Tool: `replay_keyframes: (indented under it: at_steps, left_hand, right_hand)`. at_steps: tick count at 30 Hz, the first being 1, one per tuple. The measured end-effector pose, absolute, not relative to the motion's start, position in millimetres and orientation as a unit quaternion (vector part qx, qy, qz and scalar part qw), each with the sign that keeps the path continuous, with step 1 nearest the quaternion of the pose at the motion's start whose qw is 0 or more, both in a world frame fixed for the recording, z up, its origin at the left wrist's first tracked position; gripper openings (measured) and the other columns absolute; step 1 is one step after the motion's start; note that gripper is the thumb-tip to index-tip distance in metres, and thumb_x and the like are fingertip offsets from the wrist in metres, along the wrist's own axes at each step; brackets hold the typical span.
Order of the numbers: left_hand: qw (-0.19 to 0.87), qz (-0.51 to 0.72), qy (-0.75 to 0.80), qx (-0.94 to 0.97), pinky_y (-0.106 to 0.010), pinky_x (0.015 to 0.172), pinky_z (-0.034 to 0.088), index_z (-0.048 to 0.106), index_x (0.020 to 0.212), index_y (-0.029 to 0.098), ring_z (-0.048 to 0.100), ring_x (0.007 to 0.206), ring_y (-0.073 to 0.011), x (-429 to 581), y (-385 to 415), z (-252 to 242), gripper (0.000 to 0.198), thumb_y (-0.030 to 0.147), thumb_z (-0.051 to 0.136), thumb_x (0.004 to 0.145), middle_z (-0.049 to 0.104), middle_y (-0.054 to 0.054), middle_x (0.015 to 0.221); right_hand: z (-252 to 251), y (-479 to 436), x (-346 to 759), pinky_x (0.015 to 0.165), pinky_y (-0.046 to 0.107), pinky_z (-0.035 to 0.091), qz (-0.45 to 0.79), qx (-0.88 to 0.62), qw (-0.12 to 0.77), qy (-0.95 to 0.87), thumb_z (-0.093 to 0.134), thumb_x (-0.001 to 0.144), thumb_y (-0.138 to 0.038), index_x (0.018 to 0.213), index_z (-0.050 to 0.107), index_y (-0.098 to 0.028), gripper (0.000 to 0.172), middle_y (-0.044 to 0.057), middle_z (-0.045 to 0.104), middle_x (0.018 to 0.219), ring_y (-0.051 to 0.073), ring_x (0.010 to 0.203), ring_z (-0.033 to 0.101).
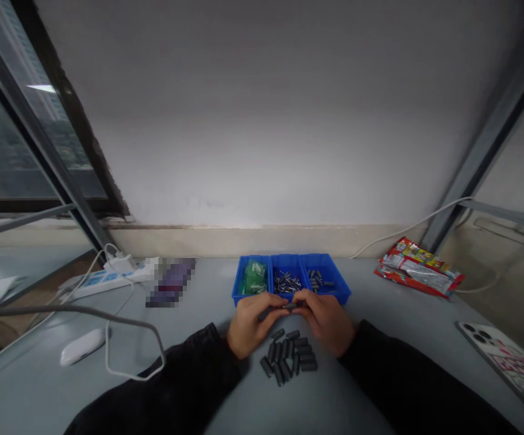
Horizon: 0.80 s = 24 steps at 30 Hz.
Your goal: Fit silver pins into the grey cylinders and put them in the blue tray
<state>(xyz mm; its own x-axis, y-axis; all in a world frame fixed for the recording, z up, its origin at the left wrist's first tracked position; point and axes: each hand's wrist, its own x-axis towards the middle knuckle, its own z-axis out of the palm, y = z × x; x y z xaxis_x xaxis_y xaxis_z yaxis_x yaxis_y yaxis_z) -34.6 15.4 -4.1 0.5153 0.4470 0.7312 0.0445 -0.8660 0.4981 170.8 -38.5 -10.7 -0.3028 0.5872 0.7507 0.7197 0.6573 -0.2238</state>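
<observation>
My left hand and my right hand meet at their fingertips over a small dark cylindrical part, and both seem to hold it. Its details are partly hidden by my fingers. Just below my hands lies a loose pile of similar dark cylinders. Just beyond my fingers stands a blue tray with three compartments. Green pieces fill the left one, metal pins lie in the middle, and dark cylinders lie in the right.
On the grey desk are a white power strip with a charger, a blurred dark object, a white mouse, a phone and red snack packets. A wall stands behind the desk, and white cables run across it.
</observation>
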Motion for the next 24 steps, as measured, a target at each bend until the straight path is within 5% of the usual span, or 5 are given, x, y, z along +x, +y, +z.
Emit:
replay_keyframes:
  at_steps: [13, 20, 24]
  left_hand:
    - [0.210, 0.460, 0.136, 0.852, -0.025, 0.079, 0.057, 0.071, 0.102, 0.016, 0.073, 0.087, -0.0153, -36, 14, -4, 0.009, 0.019, 0.067, 0.094, 0.076, -0.006, 0.095]
    - [0.212, 0.469, 0.178, 0.839, -0.026, 0.073, 0.055, 0.070, 0.098, 0.016, 0.071, 0.081, -0.0151, -36, 17, -4, 0.009, 0.022, 0.065, 0.096, 0.076, -0.005, 0.090]
    - [0.212, 0.461, 0.158, 0.847, -0.024, 0.073, 0.054, 0.070, 0.101, 0.017, 0.070, 0.081, -0.0144, -35, 17, -4, 0.009, 0.021, 0.063, 0.097, 0.075, -0.004, 0.090]
  right_hand:
    - [-9, -39, 168, 0.059, 0.025, 0.035, -0.061, -0.410, 0.426, -0.804, 0.037, 0.108, -0.034, 0.083, 0.053, -0.018, 0.035, 0.000, 0.060, 0.070, 0.012, 0.061, 0.059]
    - [17, -56, 163, 0.059, 0.024, 0.036, -0.082, -0.418, 0.529, -0.734, 0.057, 0.098, -0.020, 0.085, 0.056, -0.017, 0.013, -0.002, 0.054, 0.068, 0.009, 0.058, 0.049]
    - [49, -89, 125, 0.067, 0.026, 0.045, 0.088, -0.327, 0.546, -0.766, 0.050, 0.102, -0.023, 0.083, 0.060, -0.021, 0.022, -0.002, 0.061, 0.069, 0.012, 0.066, 0.058]
